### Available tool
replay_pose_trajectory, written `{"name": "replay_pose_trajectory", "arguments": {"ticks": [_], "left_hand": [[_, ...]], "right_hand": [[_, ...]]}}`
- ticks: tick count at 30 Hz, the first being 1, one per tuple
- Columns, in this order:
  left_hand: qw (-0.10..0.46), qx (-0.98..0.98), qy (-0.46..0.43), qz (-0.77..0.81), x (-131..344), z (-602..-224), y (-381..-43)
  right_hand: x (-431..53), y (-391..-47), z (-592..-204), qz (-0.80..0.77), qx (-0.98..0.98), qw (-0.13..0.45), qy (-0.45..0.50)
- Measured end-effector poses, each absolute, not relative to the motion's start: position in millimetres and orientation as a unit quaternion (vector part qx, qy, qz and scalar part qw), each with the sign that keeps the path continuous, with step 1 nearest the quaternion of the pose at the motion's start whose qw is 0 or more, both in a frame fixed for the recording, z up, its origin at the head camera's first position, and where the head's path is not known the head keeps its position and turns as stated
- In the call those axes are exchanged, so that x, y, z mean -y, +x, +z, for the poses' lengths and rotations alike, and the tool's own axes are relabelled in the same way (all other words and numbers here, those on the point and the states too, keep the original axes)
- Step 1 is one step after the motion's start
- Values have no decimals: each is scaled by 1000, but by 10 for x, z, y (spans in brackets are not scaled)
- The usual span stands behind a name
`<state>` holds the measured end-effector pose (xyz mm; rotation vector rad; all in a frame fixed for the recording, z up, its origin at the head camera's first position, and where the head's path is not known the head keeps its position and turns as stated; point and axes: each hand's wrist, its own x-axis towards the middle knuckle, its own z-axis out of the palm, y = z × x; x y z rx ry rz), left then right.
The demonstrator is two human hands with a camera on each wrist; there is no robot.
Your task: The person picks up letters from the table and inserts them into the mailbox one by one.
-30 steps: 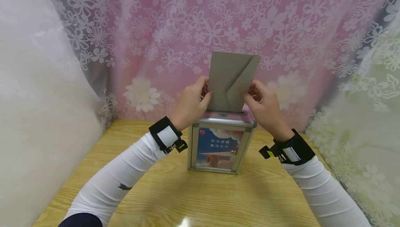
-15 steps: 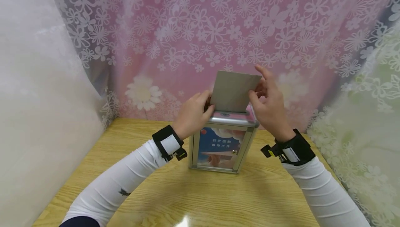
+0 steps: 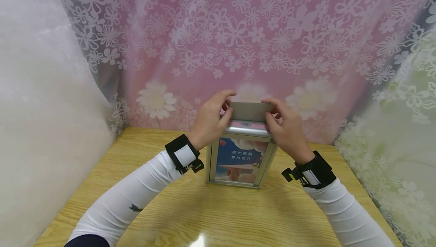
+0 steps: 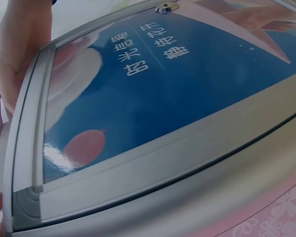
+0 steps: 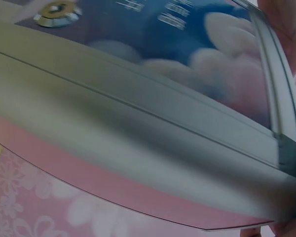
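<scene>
A grey envelope (image 3: 248, 111) stands upright in the top slot of a silver-framed letter box (image 3: 212, 163), with only a low strip of it showing above the lid. My left hand (image 3: 209, 120) pinches its left edge, thumb in front and index finger stretched above. At the opposite edge my right hand (image 3: 288, 128) pinches it likewise, its index finger reaching along the top edge. The box's blue picture door (image 4: 138, 98) fills much of the left wrist view. A small round lock (image 5: 58, 13) shows on that door in the right wrist view.
The box stands on a wood-grain table (image 3: 231, 216). A pink flowered curtain (image 3: 211, 42) hangs close behind it, with a pale sheet (image 3: 51, 107) at the left and a green-white flowered curtain (image 3: 405, 145) at the right.
The envelope has gone down through the slot, from mostly visible to a low strip. The right hand lifted its index finger, then came down with the envelope; the left hand stays near the lid.
</scene>
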<state>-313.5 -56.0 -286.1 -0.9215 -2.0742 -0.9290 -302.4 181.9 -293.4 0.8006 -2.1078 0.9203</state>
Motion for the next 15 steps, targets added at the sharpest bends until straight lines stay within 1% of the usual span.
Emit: {"name": "replay_pose_trajectory", "arguments": {"ticks": [5,15], "left_hand": [[330,814,-342,-333,570,-2901,-3115],[327,827,-336,-312,577,-2949,-3114]], "right_hand": [[-1811,-3002,-3037,343,827,331,297],[-1806,-2988,-3076,329,829,343,295]]}}
